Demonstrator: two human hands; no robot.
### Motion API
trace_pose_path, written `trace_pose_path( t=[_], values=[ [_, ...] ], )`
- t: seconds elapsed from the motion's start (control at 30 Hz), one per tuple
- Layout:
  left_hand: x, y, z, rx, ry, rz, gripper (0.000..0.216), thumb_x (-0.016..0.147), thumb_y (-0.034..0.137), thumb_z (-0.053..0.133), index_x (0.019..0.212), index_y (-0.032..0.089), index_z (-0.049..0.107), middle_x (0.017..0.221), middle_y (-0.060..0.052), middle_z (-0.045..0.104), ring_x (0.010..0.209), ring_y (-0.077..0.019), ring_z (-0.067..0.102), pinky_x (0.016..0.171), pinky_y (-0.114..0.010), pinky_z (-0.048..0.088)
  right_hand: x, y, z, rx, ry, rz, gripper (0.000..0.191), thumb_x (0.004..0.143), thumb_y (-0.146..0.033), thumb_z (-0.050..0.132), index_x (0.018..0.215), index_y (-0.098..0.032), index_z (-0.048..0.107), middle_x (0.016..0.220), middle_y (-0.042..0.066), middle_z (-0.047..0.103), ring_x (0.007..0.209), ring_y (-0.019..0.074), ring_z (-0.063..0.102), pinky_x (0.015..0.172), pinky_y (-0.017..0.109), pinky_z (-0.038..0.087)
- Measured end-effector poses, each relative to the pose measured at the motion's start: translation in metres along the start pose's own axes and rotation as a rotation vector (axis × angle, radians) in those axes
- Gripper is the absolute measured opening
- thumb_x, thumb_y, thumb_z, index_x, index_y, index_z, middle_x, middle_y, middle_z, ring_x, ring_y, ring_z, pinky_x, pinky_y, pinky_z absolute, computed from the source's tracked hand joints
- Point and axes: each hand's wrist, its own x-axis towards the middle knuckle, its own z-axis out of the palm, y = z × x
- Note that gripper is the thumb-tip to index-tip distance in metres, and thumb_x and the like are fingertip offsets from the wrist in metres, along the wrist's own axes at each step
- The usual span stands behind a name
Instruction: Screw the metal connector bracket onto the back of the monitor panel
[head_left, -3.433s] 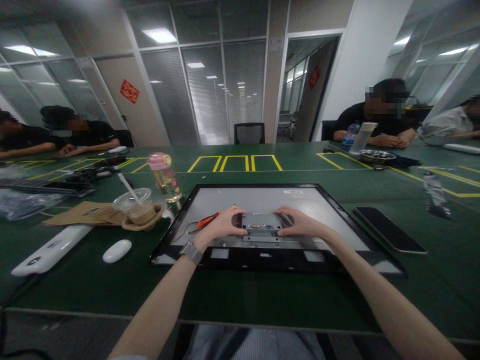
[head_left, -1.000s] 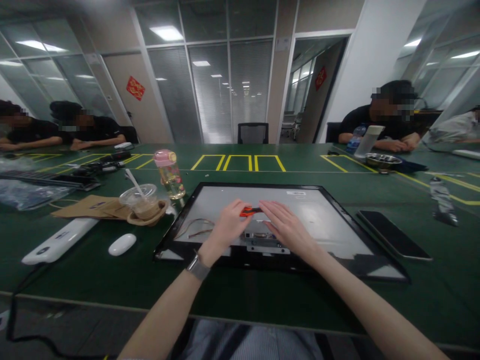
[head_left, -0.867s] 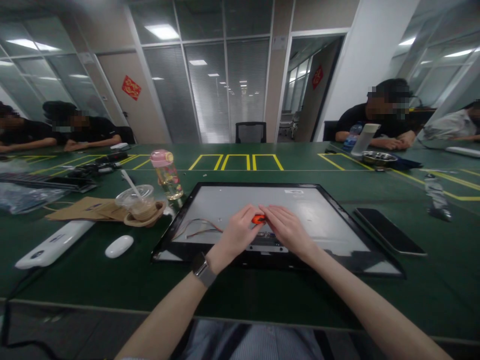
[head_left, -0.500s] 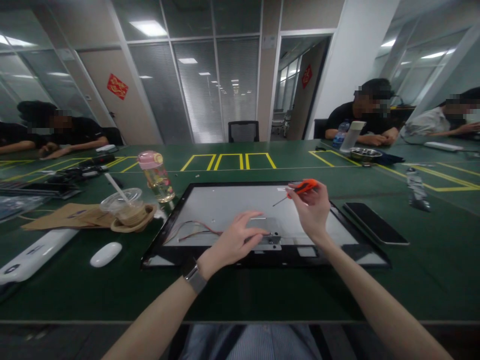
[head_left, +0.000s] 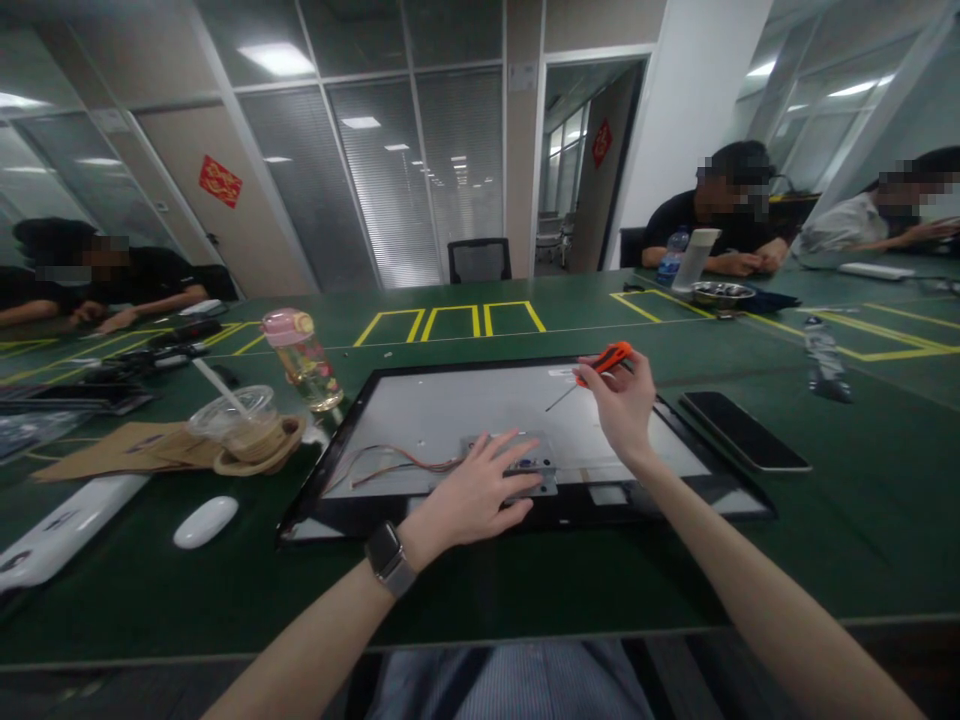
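A flat display panel [head_left: 405,400] with a black frame and a pale grey back lies on the green table. My left hand [head_left: 487,490] rests with fingers spread over a small metal plate [head_left: 551,470] at the panel's near middle, partly covering it. Thin coloured wires [head_left: 397,458] run left from that plate. Above the right part of the panel, my right hand [head_left: 624,405] grips an orange and black screwdriver [head_left: 606,362]. Its thin shaft points down to the left, and the tip appears apart from the plate.
Left of the panel are a white mouse [head_left: 206,522], a lidded plastic cup [head_left: 244,420] with a straw, a pink-topped bottle [head_left: 304,360] and a white power strip [head_left: 71,525]. A dark phone [head_left: 742,430] lies to the right. People [head_left: 712,215] sit across the table.
My left hand has spread its fingers and settled flatter and lower over the metal plate. My right hand holds the screwdriver in nearly the same place. The view has shifted slightly.
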Motion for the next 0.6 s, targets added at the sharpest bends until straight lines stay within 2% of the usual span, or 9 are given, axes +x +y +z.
trace_pose_path(
  t=[0.17, 0.4, 0.5, 0.6],
  values=[
    [0.001, 0.001, -0.001, 0.019, -0.024, 0.018, 0.032, 0.097, 0.036, 0.051, 0.123, 0.021, 0.063, 0.157, -0.010, 0.040, 0.146, -0.0372, 0.033, 0.112, -0.070, 0.033, 0.001, 0.003, 0.000, 0.005, -0.008, 0.002, 0.049, 0.067, -0.034, 0.082, 0.102, -0.022, 0.050, 0.085, 0.003, 0.074, 0.074, 0.0215, 0.074, 0.080, 0.044, 0.061],
    [-0.002, 0.001, 0.001, 0.011, -0.026, 0.026, 0.040, 0.098, 0.038, 0.051, 0.135, 0.023, 0.057, 0.157, -0.009, 0.040, 0.147, -0.0387, 0.031, 0.114, -0.069, 0.031, 0.000, 0.010, -0.001, -0.022, -0.038, -0.014, 0.048, 0.068, -0.037, 0.082, 0.102, -0.022, 0.051, 0.085, 0.004, 0.074, 0.074, 0.0213, 0.074, 0.077, 0.043, 0.063],
    [-0.003, -0.004, -0.001, -0.094, -0.015, -0.012, 0.041, 0.097, 0.038, 0.052, 0.136, 0.027, 0.056, 0.157, -0.008, 0.040, 0.146, -0.0364, 0.034, 0.116, -0.067, 0.028, -0.001, 0.014, -0.002, -0.036, -0.050, -0.013, 0.048, 0.068, -0.037, 0.082, 0.102, -0.022, 0.051, 0.083, 0.003, 0.074, 0.073, 0.0210, 0.074, 0.076, 0.042, 0.063],
    [-0.005, -0.018, -0.004, -0.322, 0.081, -0.122, 0.045, 0.099, 0.031, 0.048, 0.144, 0.030, 0.049, 0.156, -0.007, 0.042, 0.141, -0.0273, 0.044, 0.120, -0.055, 0.030, -0.001, 0.017, -0.003, -0.034, -0.058, -0.006, 0.047, 0.069, -0.035, 0.081, 0.103, -0.022, 0.052, 0.084, 0.003, 0.074, 0.074, 0.0217, 0.074, 0.079, 0.044, 0.062]
  ],
)
